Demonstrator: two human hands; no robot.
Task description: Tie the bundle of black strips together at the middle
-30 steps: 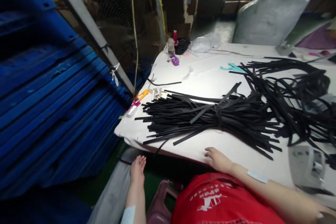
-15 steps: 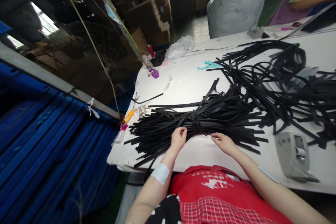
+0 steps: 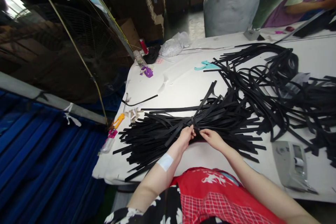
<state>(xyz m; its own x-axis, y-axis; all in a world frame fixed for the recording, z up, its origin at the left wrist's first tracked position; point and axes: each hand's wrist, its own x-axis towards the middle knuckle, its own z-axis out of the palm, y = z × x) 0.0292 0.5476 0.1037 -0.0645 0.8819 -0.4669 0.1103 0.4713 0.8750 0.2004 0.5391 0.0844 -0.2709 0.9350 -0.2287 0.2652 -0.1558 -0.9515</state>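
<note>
A: Where's the black strip bundle?
B: On the worktop, long ways by the near edge, w/ its L end close to the near-L corner. A dark tie goes round its mid.

A: What's the L hand up to?
B: Its fingers are bent in & pressed together, right at the tie. Too small to tell what's in them.

A: And the R hand?
B: Thumb & finger are pinched shut just beside the tie, on its R side. Can't tell what bit they nip. Both hands are close, but apart.

A: What else is about?
B: Lots of loose black strips in a mess, R of the bundle. A gray box w/ clear wrap sits by the near edge, to the R. A light blue thing is past the bundle, next to the loose strips. An orange tool is at the L edge. A purple thing & a red bottle are by the far-L corner.

A: Anyone else?
B: Yep, a person past the far edge, on the R.
</note>
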